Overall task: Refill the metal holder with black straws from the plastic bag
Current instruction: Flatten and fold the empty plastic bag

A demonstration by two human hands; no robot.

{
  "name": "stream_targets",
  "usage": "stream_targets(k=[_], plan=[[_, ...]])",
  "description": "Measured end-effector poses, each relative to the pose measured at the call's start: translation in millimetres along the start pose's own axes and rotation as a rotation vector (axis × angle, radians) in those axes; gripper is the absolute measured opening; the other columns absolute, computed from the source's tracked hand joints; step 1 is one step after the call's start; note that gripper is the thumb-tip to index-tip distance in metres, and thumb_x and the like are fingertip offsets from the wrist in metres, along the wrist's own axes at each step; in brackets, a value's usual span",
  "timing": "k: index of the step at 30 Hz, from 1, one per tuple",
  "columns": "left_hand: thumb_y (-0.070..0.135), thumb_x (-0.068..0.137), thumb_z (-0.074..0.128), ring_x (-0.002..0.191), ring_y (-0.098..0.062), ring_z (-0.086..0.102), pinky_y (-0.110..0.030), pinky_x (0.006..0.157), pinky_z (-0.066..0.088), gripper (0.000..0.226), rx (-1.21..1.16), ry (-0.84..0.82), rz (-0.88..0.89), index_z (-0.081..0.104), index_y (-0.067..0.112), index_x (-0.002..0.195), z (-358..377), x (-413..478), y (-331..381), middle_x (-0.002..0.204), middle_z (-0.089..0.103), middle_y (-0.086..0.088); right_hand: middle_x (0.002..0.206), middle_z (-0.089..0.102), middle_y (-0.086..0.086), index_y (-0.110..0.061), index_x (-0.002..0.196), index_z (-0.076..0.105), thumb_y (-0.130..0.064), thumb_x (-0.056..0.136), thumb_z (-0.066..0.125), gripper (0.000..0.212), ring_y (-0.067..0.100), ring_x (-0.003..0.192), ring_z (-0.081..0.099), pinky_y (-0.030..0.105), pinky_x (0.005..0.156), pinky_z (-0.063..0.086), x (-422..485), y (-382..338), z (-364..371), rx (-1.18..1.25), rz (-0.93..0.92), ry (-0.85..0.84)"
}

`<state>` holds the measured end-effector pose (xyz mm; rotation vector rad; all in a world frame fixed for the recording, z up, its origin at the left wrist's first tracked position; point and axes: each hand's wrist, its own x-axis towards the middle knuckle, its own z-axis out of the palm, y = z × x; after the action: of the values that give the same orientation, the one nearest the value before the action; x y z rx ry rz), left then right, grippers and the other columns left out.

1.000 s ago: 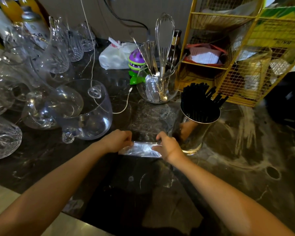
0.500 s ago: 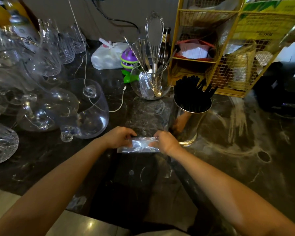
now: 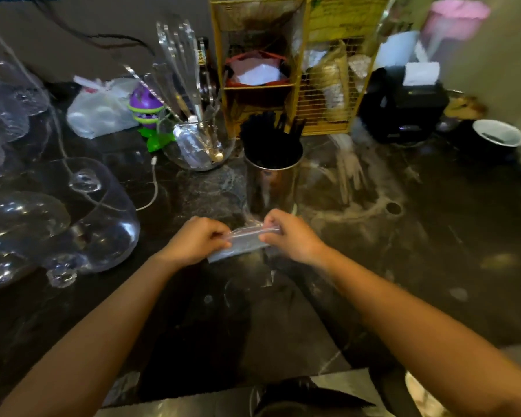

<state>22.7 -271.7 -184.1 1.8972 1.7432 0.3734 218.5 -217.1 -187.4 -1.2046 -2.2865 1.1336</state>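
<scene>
A shiny metal holder [image 3: 272, 185] stands on the dark marble counter, packed with black straws [image 3: 269, 139] that stick out of its top. Just in front of it I hold a clear, flattened plastic bag [image 3: 243, 242] between both hands. My left hand [image 3: 196, 239] pinches its left end and my right hand [image 3: 288, 236] pinches its right end, lifted a little off the counter. I see no straws inside the bag.
Clear glass jugs [image 3: 82, 218] crowd the left. A glass jar of whisks and spoons [image 3: 197, 142], a purple toy [image 3: 146, 109] and a white bag [image 3: 100, 111] stand behind. A yellow wire rack [image 3: 286, 64] and black device [image 3: 403, 106] sit at the back right.
My hands have drawn closer together on the bag and raised its right end. The camera has swung to the right, bringing the black device and a bowl into view.
</scene>
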Motion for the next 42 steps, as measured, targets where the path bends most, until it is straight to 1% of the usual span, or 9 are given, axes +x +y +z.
stream_targets(k=[3,6,9,13,18,26,31,35,42], plan=[[0.016,0.077,0.065,0.060,-0.003,0.054,-0.011,0.055,0.037,0.003,-0.025,0.039,0.082,0.067,0.015,0.074,16,18,27,0.062,0.060,0.008,0.087,0.053,0.005,-0.005,0.100,0.056,-0.013,0.081,0.061,0.021,0.017,0.081,0.051,0.030,0.070,0.040,-24,12,-27,-0.017,0.021,0.106],[0.014,0.074,0.068,0.061,-0.010,0.053,-0.020,0.056,0.038,0.008,-0.040,0.042,0.200,0.069,0.006,0.079,38,36,63,0.066,0.064,-0.007,0.081,0.052,0.001,-0.001,0.103,0.057,-0.012,0.080,0.063,0.026,0.014,0.075,0.049,0.020,0.059,0.036,-56,27,-58,-0.039,0.045,0.203],[0.009,0.071,0.071,0.053,0.000,0.046,-0.006,0.052,0.034,0.014,-0.064,0.034,0.297,0.070,0.005,0.083,64,50,110,0.061,0.057,-0.003,0.069,0.050,-0.008,-0.003,0.097,0.058,-0.015,0.081,0.063,0.021,0.009,0.065,0.047,0.011,0.053,0.034,-98,47,-92,-0.072,0.076,0.278],[0.008,0.071,0.070,0.055,0.007,0.051,-0.005,0.053,0.034,0.017,-0.089,-0.049,0.395,0.070,0.006,0.088,108,61,178,0.068,0.063,-0.003,0.088,0.065,0.011,-0.005,0.102,0.060,-0.016,0.082,0.062,0.023,0.013,0.080,0.053,0.022,0.064,0.035,-165,79,-134,-0.080,0.126,0.357],[0.012,0.074,0.068,0.076,-0.015,0.064,-0.031,0.068,0.047,0.019,-0.086,-0.156,0.501,0.069,0.008,0.093,186,65,279,0.084,0.073,-0.013,0.090,0.061,0.001,-0.011,0.103,0.061,-0.017,0.082,0.062,0.022,0.010,0.083,0.055,0.020,0.069,0.039,-263,134,-187,-0.043,0.255,0.433],[0.014,0.079,0.063,0.071,-0.023,0.063,-0.026,0.059,0.035,0.008,-0.029,-0.357,0.631,0.065,0.008,0.083,319,67,405,0.072,0.068,-0.010,0.098,0.068,0.009,-0.017,0.102,0.062,-0.022,0.082,0.061,0.021,0.017,0.088,0.059,0.028,0.073,0.042,-400,230,-225,-0.004,0.483,0.545],[0.020,0.083,0.057,0.083,-0.029,0.063,-0.034,0.069,0.043,0.017,0.077,-0.512,0.631,0.063,0.007,0.093,397,80,427,0.085,0.069,-0.016,0.104,0.068,0.010,-0.014,0.107,0.062,-0.014,0.084,0.057,0.024,0.021,0.095,0.059,0.031,0.080,0.042,-446,286,-212,0.034,0.623,0.546],[0.021,0.087,0.052,0.115,-0.028,0.052,-0.038,0.092,0.042,0.038,0.186,-0.578,0.617,0.048,0.015,0.124,466,98,420,0.126,0.057,-0.013,0.110,0.066,0.015,-0.013,0.108,0.063,-0.011,0.085,0.052,0.025,0.030,0.103,0.058,0.036,0.085,0.042,-459,345,-187,0.016,0.722,0.544],[0.034,0.093,0.031,0.141,-0.024,0.003,-0.038,0.116,0.008,0.059,0.582,-0.698,0.617,0.004,0.011,0.140,607,135,337,0.154,0.004,-0.012,0.112,0.067,0.015,-0.017,0.112,0.063,-0.011,0.088,0.046,0.030,0.034,0.101,0.060,0.039,0.081,0.049,-455,469,-95,0.040,0.881,0.612]])
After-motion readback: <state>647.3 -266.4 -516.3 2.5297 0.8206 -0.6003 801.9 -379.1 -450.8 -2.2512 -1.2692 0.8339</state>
